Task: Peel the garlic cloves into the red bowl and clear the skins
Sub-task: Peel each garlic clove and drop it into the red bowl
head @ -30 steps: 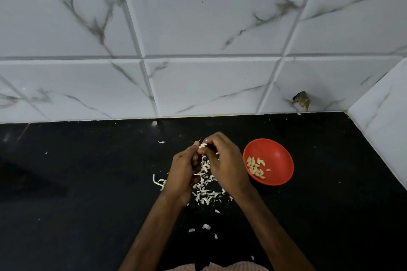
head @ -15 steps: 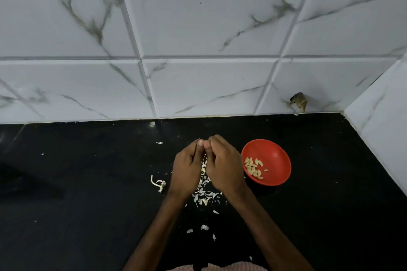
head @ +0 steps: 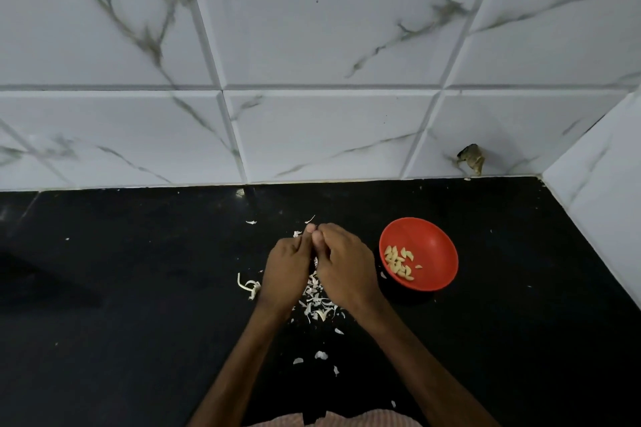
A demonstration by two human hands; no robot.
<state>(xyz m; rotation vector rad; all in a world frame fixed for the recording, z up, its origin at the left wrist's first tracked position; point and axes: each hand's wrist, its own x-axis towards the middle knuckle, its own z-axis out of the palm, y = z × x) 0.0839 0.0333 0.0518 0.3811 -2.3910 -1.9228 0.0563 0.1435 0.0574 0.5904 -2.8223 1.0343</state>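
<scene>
My left hand (head: 286, 270) and my right hand (head: 343, 265) are pressed together above the black counter, fingertips meeting at the far side. Both pinch something small between them, most likely a garlic clove, but the fingers hide it. Under and between the hands lies a heap of white garlic skins (head: 317, 303). The red bowl (head: 435, 255) stands just right of my right hand and holds several peeled cloves (head: 399, 263).
Loose skin flakes (head: 321, 355) lie scattered toward me, and a curled stalk piece (head: 248, 286) lies left of my left hand. The black counter (head: 121, 288) meets a white marble-tiled wall behind and a side wall (head: 603, 225) at right. A chipped hole (head: 471, 158) marks the wall.
The hands have closed together; the thumbs that were apart around a clove now touch at the fingertips. The white skin visible between them a second ago is hidden. The bowl has not moved.
</scene>
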